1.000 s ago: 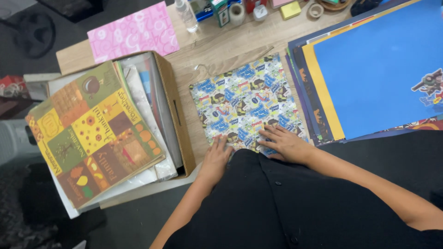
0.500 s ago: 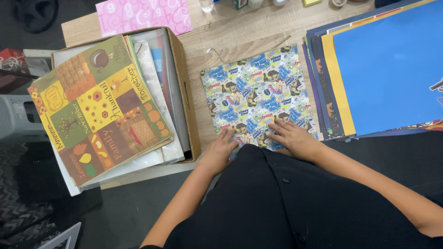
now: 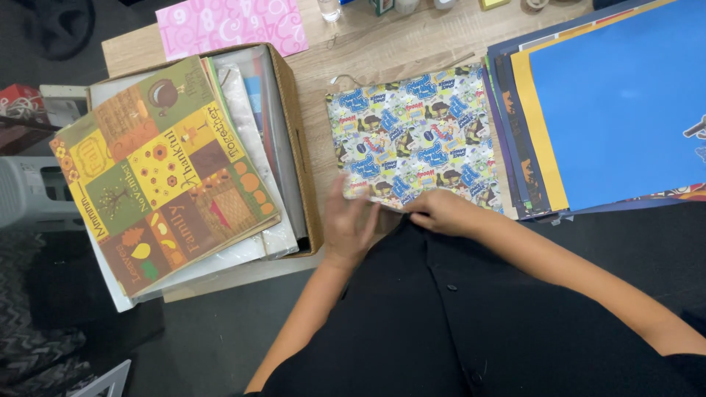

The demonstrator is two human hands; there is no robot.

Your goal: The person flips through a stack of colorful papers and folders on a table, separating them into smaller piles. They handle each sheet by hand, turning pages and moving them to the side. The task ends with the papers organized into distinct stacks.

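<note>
Right beside both hands lies a cartoon-print paper sheet [image 3: 415, 143] on the wooden table [image 3: 368, 51]. The left hand [image 3: 351, 220] sits at its near left corner with fingers loosely spread, and the fingertips seem to pinch that near edge, lifting it a little. The right hand [image 3: 440, 213] is curled and pinching the same near edge, just beside the left hand.

Past the right hand is a stack of big coloured papers [image 3: 526, 140], with a blue sheet [image 3: 618, 103] on top. The stack touches the cartoon sheet's right side. To the left of the left hand stands a cardboard box [image 3: 298, 147]. Its wall sits close to the left hand, leaving only a narrow strip of table for it. Far past the box lies a pink patterned paper [image 3: 232, 26].

Half a second ago both hands lay flat on the sheet. Now they have come to its near edge, closer together, and the edge is lifted.

The box is full of paper sheets standing on edge. A patchwork autumn paper [image 3: 162, 173] in brown, yellow and green lies tilted on top of it.
</note>
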